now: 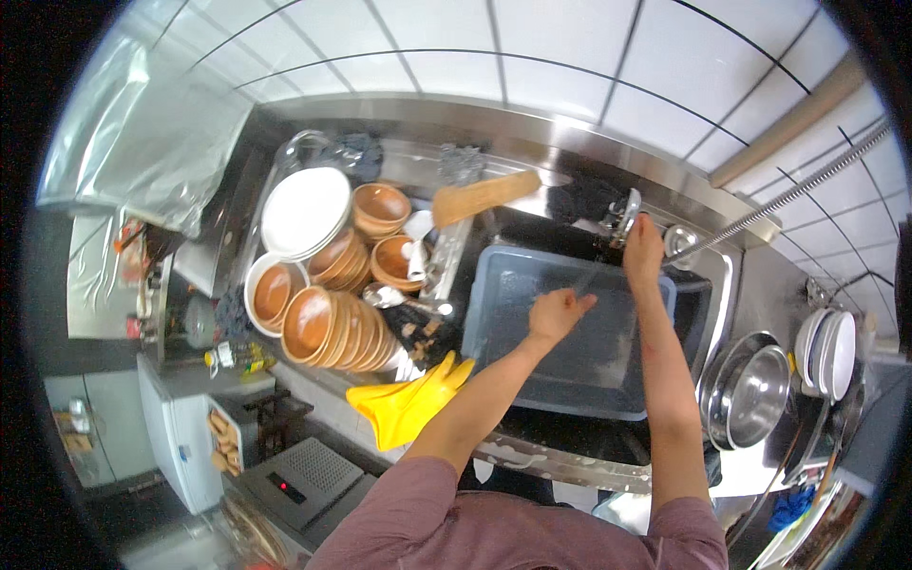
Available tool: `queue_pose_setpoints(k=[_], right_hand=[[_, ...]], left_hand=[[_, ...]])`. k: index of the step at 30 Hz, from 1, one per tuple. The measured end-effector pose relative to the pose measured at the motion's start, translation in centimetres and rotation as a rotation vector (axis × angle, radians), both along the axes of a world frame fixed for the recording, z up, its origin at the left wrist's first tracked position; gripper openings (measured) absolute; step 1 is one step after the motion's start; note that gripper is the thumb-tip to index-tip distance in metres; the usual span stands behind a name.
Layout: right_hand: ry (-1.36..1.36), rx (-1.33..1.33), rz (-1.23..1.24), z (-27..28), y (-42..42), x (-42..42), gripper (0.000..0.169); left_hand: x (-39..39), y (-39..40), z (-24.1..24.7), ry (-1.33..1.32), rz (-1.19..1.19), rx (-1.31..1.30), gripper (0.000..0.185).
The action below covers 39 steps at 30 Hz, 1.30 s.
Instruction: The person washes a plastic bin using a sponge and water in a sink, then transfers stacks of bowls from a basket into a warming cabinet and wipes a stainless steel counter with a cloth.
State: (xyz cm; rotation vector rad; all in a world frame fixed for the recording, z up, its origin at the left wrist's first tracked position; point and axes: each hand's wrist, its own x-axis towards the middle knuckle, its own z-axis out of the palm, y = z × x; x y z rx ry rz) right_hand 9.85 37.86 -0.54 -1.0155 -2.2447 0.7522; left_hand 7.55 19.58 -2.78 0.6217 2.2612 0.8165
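Note:
My right hand (643,249) closes around the metal head of a spray faucet (627,214) at the sink's back right. A thin stream of water seems to run from it towards my left hand (559,317), which hovers with nothing in it above a grey-blue plastic basin (570,411) in the sink. Left of the basin, a yellow rubber glove (406,410) lies at the sink's front edge. Stacked brown bowls (310,324) and white plates (306,210) stand beyond it. Spoons (388,296) lie beside the bowls.
A wooden board or paddle (488,198) lies across the sink's back left. Steel bowls (755,399) and white bowls (833,353) stand on the right. A flexible metal hose (791,192) crosses the upper right, by the tiled wall. A grey bin-like appliance (303,477) stands at the lower left.

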Motion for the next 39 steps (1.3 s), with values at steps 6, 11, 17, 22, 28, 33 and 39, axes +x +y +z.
queue_pose_setpoints(k=[6, 11, 17, 22, 28, 33, 39], right_hand=[[-0.048, -0.082, 0.089, -1.4, -5.7, 3.7, 0.012], [-0.625, -0.234, 0.394, -7.8, -13.4, 12.6, 0.072], [-0.076, -0.627, 0.526, 8.4, -21.2, 12.3, 0.055], [0.801, -0.052, 0.523, 14.1, -32.2, 9.8, 0.037], [0.1, 0.287, 0.769, 9.9, -45.7, 3.1, 0.059], [-0.156, -0.254, 1.036, 9.1, -57.3, -2.8, 0.06], [0.081, -0.181, 1.137, 10.2, -69.9, -12.8, 0.054]], left_hand=[[2.5, -6.6, -0.1, -0.031, -0.328, -0.004, 0.063], [4.7, -10.0, 1.7, -0.259, -0.566, -0.11, 0.069], [6.2, -17.5, 13.2, 0.221, -0.39, 0.542, 0.039], [6.5, -28.5, 22.7, 0.707, -0.434, 1.071, 0.037], [2.6, -50.5, 16.9, 0.248, -0.192, 0.049, 0.062], [-0.5, -64.0, 14.9, 0.238, 0.181, -0.201, 0.058], [-5.6, -76.9, 8.2, 0.258, 0.385, -0.142, 0.061]])
